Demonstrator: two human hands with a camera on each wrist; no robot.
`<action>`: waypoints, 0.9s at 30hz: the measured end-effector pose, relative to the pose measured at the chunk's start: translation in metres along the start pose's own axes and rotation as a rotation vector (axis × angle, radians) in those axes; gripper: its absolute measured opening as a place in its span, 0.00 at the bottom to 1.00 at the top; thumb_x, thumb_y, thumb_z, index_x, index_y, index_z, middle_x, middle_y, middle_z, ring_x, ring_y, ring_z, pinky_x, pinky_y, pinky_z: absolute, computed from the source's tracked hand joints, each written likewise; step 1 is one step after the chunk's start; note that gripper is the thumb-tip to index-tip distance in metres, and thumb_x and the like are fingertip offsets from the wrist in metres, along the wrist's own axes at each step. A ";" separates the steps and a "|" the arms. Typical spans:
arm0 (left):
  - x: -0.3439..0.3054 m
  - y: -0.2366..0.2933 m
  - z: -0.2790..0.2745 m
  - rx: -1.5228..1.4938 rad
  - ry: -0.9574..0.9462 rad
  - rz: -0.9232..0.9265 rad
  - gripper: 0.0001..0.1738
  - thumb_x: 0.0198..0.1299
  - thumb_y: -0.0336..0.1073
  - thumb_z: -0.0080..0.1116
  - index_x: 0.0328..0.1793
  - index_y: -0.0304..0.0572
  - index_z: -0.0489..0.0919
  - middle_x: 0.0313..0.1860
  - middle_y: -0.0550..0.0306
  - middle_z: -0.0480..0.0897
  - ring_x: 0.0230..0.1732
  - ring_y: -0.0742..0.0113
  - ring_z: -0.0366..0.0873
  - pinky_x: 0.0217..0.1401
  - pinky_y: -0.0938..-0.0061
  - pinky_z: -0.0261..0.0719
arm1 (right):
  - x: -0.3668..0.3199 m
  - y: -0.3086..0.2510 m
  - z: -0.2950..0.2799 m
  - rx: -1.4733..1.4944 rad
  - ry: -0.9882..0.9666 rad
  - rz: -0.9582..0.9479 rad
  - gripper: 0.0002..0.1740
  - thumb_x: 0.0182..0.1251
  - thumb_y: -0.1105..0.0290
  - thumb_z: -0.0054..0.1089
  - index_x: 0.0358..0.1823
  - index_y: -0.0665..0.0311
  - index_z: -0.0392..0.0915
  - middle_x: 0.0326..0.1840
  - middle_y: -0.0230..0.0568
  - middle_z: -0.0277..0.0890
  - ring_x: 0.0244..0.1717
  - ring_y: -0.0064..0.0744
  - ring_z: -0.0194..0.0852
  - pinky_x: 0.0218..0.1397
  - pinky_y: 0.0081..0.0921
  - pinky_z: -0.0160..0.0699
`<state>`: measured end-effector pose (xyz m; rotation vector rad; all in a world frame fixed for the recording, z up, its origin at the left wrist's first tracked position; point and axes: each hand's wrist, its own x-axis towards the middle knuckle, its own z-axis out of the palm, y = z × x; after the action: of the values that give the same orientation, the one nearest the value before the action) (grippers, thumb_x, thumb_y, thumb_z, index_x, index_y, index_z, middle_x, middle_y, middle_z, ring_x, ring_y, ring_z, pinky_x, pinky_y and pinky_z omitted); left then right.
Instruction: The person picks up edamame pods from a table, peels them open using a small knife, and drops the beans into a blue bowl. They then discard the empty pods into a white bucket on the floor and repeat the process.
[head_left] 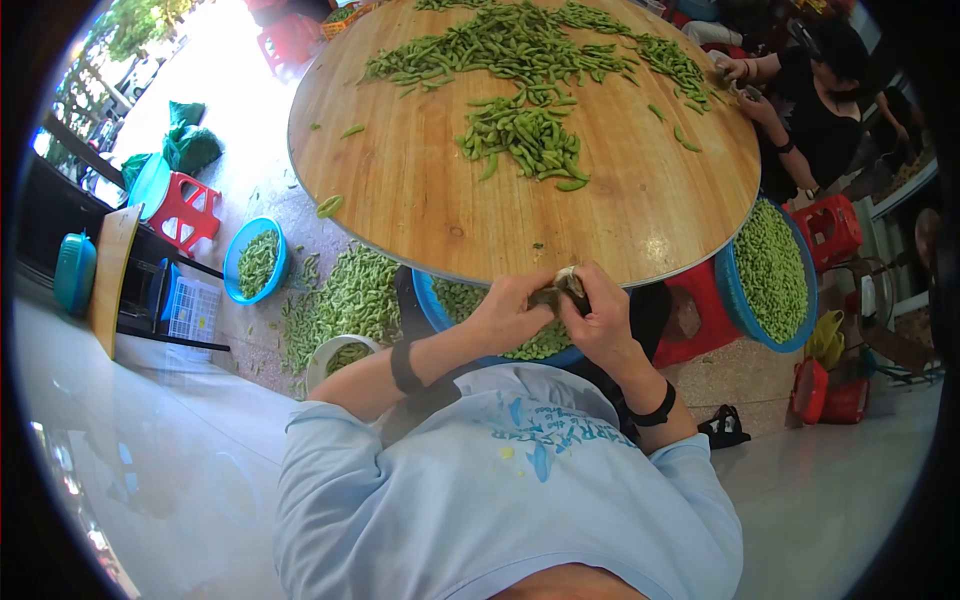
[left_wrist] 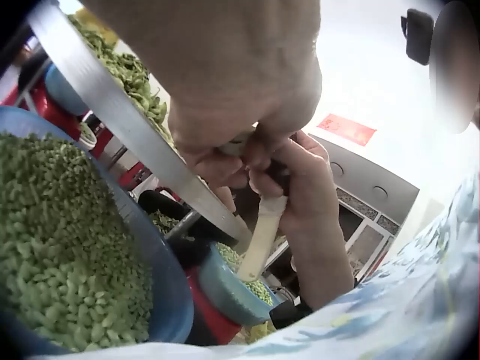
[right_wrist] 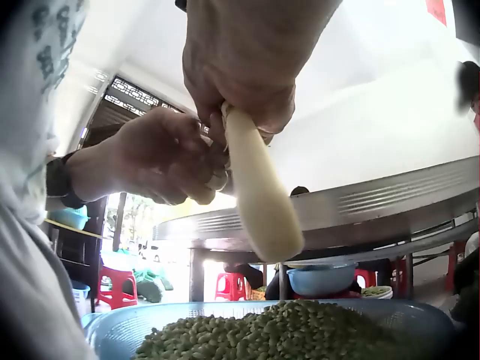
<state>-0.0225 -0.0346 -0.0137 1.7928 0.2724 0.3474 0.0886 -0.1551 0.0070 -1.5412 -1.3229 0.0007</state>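
Both hands meet just past the near edge of the round wooden table (head_left: 400, 215). My right hand (head_left: 602, 315) grips a tool with a pale, tapered handle (right_wrist: 259, 187). The handle slants down out of the fist in the right wrist view, and its working end is hidden among the fingers. My left hand (head_left: 510, 312) is bent in against the right one, its curled fingers (right_wrist: 199, 180) close beside the handle's upper end. I cannot tell what the left fingertips hold. Under the hands stands a blue basin (left_wrist: 169, 277) of shelled green beans (left_wrist: 67, 247).
Green soybean pods (head_left: 520, 140) lie heaped on the table. Another blue basin of beans (head_left: 768, 270) stands at the right, near red stools (head_left: 690, 315). More pods or husks (head_left: 350, 295) cover the floor at left. A person (head_left: 820, 100) sits across at the upper right.
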 end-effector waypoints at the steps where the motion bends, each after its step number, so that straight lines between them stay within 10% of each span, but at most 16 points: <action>1: -0.002 -0.003 -0.001 -0.027 -0.050 -0.048 0.10 0.51 0.23 0.50 0.41 0.32 0.76 0.26 0.60 0.76 0.31 0.78 0.70 0.32 0.77 0.71 | -0.003 0.001 -0.002 0.039 -0.032 0.047 0.11 0.51 0.83 0.59 0.37 0.68 0.72 0.27 0.46 0.67 0.25 0.44 0.70 0.28 0.29 0.69; 11: -0.001 -0.001 -0.001 -0.025 -0.134 -0.082 0.13 0.50 0.19 0.46 0.41 0.32 0.76 0.23 0.59 0.74 0.27 0.77 0.67 0.30 0.76 0.69 | -0.011 -0.002 -0.006 0.052 -0.091 -0.003 0.12 0.50 0.84 0.59 0.37 0.67 0.72 0.26 0.45 0.67 0.25 0.41 0.70 0.28 0.28 0.68; 19: 0.016 0.019 -0.029 0.765 0.071 0.341 0.11 0.43 0.18 0.45 0.34 0.33 0.75 0.33 0.44 0.78 0.39 0.42 0.77 0.39 0.60 0.76 | -0.026 0.008 -0.026 0.176 -0.078 0.228 0.08 0.55 0.82 0.58 0.37 0.68 0.73 0.25 0.38 0.70 0.24 0.24 0.67 0.29 0.21 0.67; 27: 0.045 0.006 -0.019 0.141 -0.082 0.313 0.14 0.45 0.18 0.43 0.37 0.33 0.76 0.31 0.47 0.78 0.35 0.55 0.78 0.41 0.68 0.76 | -0.032 0.003 -0.012 0.259 -0.236 0.171 0.10 0.53 0.82 0.60 0.38 0.69 0.73 0.26 0.40 0.68 0.25 0.30 0.68 0.29 0.23 0.67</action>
<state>0.0121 -0.0030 -0.0001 1.9863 -0.0444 0.4838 0.0855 -0.1853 -0.0085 -1.4574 -1.3095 0.4573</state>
